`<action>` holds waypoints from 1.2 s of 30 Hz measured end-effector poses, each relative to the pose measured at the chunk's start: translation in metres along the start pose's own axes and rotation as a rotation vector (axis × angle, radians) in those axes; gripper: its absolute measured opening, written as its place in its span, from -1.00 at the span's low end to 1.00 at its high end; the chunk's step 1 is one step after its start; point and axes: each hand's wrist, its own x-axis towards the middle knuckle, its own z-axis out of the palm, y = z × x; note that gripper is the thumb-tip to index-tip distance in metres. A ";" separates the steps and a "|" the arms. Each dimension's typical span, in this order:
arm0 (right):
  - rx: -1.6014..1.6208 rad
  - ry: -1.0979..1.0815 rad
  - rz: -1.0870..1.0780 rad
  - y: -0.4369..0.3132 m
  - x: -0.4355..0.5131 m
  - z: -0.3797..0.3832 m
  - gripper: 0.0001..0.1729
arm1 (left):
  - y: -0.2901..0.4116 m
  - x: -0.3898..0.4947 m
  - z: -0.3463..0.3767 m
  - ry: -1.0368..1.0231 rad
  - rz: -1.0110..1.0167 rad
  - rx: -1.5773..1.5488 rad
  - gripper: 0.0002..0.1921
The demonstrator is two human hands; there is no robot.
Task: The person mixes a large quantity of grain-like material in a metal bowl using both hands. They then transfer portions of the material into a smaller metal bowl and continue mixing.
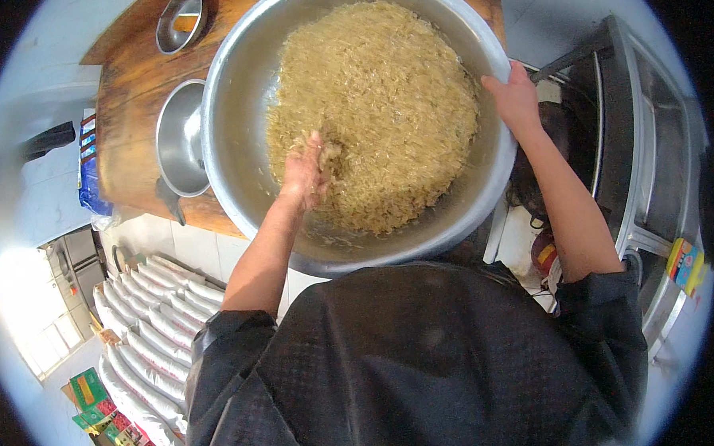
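A very large metal basin [248, 186] rests on a wooden table, filled with a broad heap of pale, yellowish, glistening shreds [381, 102], whose exact kind I cannot tell. My left hand [304, 172] reaches into the near left part of the heap, its fingers partly covered by the shreds; whether it grips any is unclear. On the right side, my right hand [516, 96] holds the basin's rim, thumb on the inside edge and fingers over the outside.
The wooden table [132, 131] carries a metal bowl [180, 141] touching the basin and a smaller bowl [197, 41] behind. White sacks [152, 327] and printed cartons [133, 439] lie lower left. A metal frame [630, 121] stands right, beside a yellow package [686, 262].
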 end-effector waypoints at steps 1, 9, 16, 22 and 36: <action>0.002 -0.003 -0.005 0.001 0.001 0.000 -0.48 | 0.004 0.000 -0.006 0.029 0.005 -0.027 -0.49; -0.027 0.000 -0.029 0.010 0.003 0.003 -0.51 | 0.008 0.075 -0.079 0.230 0.372 0.294 -0.51; -0.170 -0.051 0.019 -0.003 0.000 -0.005 -0.44 | -0.001 0.127 -0.079 -0.165 0.302 0.532 -0.59; -0.061 -0.038 0.017 -0.003 -0.001 -0.003 -0.41 | -0.031 0.055 0.019 -0.189 -0.173 -0.118 -0.38; -0.004 -0.013 -0.059 0.015 0.003 0.002 -0.51 | 0.047 0.059 -0.031 -0.030 0.203 -0.113 -0.56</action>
